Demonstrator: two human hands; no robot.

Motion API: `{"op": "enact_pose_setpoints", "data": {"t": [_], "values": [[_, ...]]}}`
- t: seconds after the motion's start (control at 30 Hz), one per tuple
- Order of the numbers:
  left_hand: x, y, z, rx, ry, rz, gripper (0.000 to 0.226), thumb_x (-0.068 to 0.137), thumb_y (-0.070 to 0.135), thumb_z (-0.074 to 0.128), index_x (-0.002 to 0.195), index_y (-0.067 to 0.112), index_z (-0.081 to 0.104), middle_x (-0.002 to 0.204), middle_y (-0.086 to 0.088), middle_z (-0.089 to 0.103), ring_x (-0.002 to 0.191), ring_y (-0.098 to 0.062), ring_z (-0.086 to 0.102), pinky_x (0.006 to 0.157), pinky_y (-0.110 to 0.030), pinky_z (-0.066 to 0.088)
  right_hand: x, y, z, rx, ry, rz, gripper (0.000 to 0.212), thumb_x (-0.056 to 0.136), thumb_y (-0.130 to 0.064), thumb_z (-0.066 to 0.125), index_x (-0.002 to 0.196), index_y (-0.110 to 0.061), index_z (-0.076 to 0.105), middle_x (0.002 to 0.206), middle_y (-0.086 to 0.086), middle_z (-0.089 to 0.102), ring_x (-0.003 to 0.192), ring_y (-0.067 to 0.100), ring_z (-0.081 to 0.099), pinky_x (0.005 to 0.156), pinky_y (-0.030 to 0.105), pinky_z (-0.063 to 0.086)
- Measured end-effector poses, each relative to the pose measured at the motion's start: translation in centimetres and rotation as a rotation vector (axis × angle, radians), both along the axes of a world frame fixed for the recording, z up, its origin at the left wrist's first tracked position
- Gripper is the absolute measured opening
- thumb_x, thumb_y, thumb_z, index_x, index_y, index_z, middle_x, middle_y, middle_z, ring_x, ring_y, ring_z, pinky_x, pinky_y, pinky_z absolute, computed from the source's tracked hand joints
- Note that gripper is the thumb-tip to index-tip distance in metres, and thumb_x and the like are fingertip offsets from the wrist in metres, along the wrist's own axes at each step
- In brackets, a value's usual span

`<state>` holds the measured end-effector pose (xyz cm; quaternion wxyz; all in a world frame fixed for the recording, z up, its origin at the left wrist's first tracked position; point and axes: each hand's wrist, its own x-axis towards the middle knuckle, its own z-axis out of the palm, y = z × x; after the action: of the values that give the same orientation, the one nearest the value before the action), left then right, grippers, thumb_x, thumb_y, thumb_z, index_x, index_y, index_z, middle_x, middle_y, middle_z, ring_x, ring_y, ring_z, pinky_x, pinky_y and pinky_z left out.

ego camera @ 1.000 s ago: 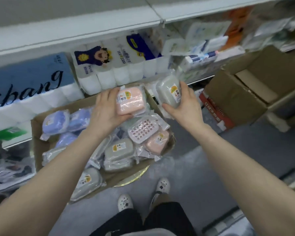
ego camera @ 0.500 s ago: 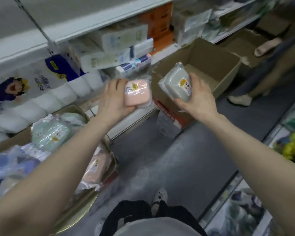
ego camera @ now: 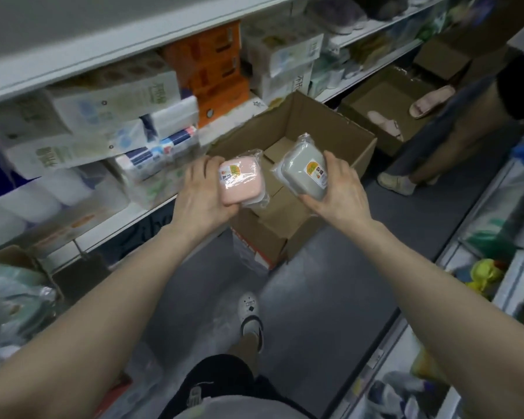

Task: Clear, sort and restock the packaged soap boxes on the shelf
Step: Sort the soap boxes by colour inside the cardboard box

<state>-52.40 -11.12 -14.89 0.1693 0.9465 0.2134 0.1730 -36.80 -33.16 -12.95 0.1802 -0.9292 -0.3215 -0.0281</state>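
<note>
Head view: left hand (ego camera: 201, 192) gripping pink soap box (ego camera: 241, 182), right hand (ego camera: 337, 189) gripping grey soap box (ego camera: 303, 173); likely light, rigid, slippery wrap; holding by edges.

Orange packs (ego camera: 212, 65) stand beside white tissue packs (ego camera: 288, 62), a bystander's shoe (ego camera: 395, 183) on the floor (ego camera: 330, 282)

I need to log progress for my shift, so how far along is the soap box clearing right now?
Done: nothing visibly finished; the open cardboard box on the floor shows no soap boxes inside. In hand: the left hand grips a pink soap box, the right hand a grey soap box, both by that box. Left: wrapped packets lie in the carton at lower left, and no restocking shows.
</note>
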Motion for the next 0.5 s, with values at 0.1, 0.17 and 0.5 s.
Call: {"op": "enact_pose_setpoints", "data": {"t": [0.1, 0.17, 0.5], "values": [[4.3, 1.1, -1.2, -0.002, 0.028, 0.014, 0.087, 0.06, 0.034, 0.081, 0.134, 0.006, 0.044, 0.124, -0.016, 0.047, 0.113, -0.034, 0.045, 0.097, -0.043, 0.039, 4.8, 1.5, -0.8, -0.012, 0.018, 0.016, 0.098, 0.074, -0.046, 0.078, 0.149, -0.008, 0.028, 0.135, 0.013, 0.047, 0.12, 0.034, 0.047, 0.101, 0.045, 0.042], [6.8, 1.7, -2.0, -0.035, 0.065, 0.036, 0.09, 0.061, 0.034, 0.082, 0.136, 0.005, 0.043, 0.125, -0.017, 0.046, 0.115, -0.035, 0.044, 0.099, -0.044, 0.038, 7.7, 2.3, -1.4, -0.031, 0.05, 0.031, 0.097, 0.075, -0.045, 0.078, 0.149, -0.007, 0.029, 0.135, 0.014, 0.047, 0.12, 0.034, 0.046, 0.102, 0.043, 0.039], [15.5, 0.9, -5.5, -0.13, 0.204, 0.156, 0.091, 0.062, 0.039, 0.082, 0.139, 0.011, 0.043, 0.129, -0.015, 0.044, 0.119, -0.036, 0.042, 0.1, -0.046, 0.042, 22.2, 5.6, -5.7, -0.143, 0.184, 0.159, 0.091, 0.068, -0.036, 0.081, 0.141, -0.006, 0.036, 0.13, 0.015, 0.047, 0.114, 0.038, 0.048, 0.094, 0.05, 0.044]]}}
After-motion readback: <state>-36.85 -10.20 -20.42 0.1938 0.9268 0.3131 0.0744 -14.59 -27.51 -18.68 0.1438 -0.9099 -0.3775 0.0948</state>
